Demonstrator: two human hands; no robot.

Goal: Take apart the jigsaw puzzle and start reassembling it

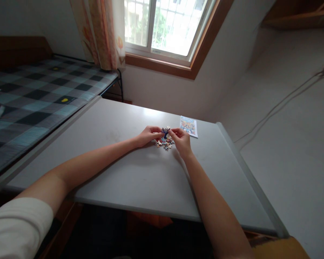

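By the fingers of the left hand [149, 136], the left edge of a small cluster of dark-blue and pale cardboard jigsaw pieces [166, 133], apparently interlocked, is pinched; its right edge is gripped by the fingers of the right hand [182, 142]. The cluster might be bent or pulled apart if uneven pressure were applied, and the loose, multicoloured pile of small jigsaw pieces [166, 144] just beneath could be scattered by a brushing finger. At far left a grey, black and blue checked mattress [45, 91] is seen, then an orange floral curtain [102, 36]. The smooth, pale-grey tabletop [124, 172] is lit by a wood-trimmed window [172, 28]; a colourful printed paper card [189, 126] is laid beyond the right hand, before a white wall [286, 162].
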